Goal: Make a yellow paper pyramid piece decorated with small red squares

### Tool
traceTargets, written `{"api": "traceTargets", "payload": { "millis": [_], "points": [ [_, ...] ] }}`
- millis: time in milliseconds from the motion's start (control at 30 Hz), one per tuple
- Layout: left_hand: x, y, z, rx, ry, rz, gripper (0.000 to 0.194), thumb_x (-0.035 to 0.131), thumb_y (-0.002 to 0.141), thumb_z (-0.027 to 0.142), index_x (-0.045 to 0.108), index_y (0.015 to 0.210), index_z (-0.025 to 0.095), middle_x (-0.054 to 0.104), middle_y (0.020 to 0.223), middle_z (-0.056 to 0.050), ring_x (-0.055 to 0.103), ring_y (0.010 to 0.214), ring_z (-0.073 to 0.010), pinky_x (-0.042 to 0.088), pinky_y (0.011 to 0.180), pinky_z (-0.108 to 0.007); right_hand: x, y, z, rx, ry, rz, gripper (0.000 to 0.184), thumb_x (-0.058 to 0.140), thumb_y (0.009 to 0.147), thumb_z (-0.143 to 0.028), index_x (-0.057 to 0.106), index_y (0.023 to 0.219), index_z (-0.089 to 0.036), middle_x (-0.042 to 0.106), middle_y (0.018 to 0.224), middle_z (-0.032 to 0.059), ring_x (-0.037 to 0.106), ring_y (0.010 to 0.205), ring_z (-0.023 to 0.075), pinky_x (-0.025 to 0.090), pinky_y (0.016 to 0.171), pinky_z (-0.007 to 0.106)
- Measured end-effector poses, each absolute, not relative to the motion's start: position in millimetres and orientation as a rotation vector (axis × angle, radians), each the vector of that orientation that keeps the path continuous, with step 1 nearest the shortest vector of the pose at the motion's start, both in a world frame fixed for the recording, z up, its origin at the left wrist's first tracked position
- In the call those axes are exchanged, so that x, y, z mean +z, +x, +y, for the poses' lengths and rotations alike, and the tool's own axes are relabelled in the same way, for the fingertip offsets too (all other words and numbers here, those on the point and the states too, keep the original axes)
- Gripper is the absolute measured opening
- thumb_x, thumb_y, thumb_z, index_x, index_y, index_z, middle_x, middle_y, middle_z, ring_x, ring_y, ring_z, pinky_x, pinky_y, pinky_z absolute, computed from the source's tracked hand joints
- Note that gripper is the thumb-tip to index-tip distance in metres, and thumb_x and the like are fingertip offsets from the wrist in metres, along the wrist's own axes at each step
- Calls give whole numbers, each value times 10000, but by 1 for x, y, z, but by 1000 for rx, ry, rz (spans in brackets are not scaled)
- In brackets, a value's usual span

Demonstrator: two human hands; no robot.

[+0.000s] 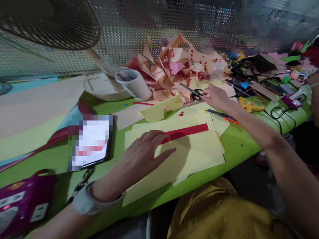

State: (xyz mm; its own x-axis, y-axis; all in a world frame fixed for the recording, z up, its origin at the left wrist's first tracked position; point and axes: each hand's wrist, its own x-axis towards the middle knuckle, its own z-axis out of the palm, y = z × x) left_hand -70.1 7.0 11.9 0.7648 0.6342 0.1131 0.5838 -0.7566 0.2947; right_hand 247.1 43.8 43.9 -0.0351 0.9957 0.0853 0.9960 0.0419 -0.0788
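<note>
My left hand rests over a stack of pale yellow paper, fingers stretched out and thumb apart. Its fingertips lie at the left end of a red strip on the top sheet. Farther off, my right hand is closed, with its fingertips at the handle loops of black-handled scissors. The scissor blades point away to the left. Just below my right hand lies a black utility knife. Small red paper bits sit on the yellow paper near its far edge.
Crumpled peach paper scraps pile against the perforated metal wall. A white cup, phone, purple box and fan stand to the left. A yellow glue gun and cords lie right on the green table.
</note>
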Motion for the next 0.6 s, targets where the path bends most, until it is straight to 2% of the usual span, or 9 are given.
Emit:
{"api": "traceTargets", "payload": {
  "millis": [133, 233, 367, 500, 600],
  "points": [
    [19, -52, 14, 266, 2734, 878, 496, 358, 949, 596, 614, 1069, 188, 642, 1157, -146, 594, 1106, -319, 483, 968, -485, 34, 228, 91, 51, -2239, -2195, 343, 570, 866, -239, 650, 1153, -70, 646, 1175, 206, 642, 1025, 299, 484, 815, 346],
    [23, -33, 19, 212, 2739, 853, 380, 385, 968, 502, 609, 1009, 197, 637, 1107, -121, 603, 1064, -285, 490, 943, -437, 28, 224, 108, 76, -2319, -2169, 372, 600, 815, -189, 646, 1151, -38, 666, 1140, 233, 649, 1046, 325, 499, 829, 365],
    [21, -4, 22, 117, 2761, 868, 238, 497, 921, 389, 611, 966, 186, 633, 1040, -114, 627, 946, -266, 517, 847, -418, 29, 227, 118, 79, -2372, -2135, 409, 631, 775, -212, 647, 1148, -47, 676, 1132, 231, 645, 1065, 341, 509, 829, 377],
    [11, 12, 27, 102, 2737, 876, 171, 491, 896, 284, 619, 922, 174, 648, 993, -128, 638, 914, -273, 515, 818, -411, 38, 235, 113, 65, -2309, -2080, 357, 619, 769, -245, 656, 1078, -71, 687, 1085, 215, 649, 1017, 324, 498, 794, 355],
    [5, 13, 31, 153, 2716, 832, 168, 467, 890, 251, 614, 824, 201, 654, 884, -98, 639, 876, -262, 511, 779, -386, 47, 245, 101, 153, -2256, -2029, 266, 575, 796, -255, 649, 987, -85, 692, 982, 187, 651, 930, 292, 476, 736, 331]
  ]
}}
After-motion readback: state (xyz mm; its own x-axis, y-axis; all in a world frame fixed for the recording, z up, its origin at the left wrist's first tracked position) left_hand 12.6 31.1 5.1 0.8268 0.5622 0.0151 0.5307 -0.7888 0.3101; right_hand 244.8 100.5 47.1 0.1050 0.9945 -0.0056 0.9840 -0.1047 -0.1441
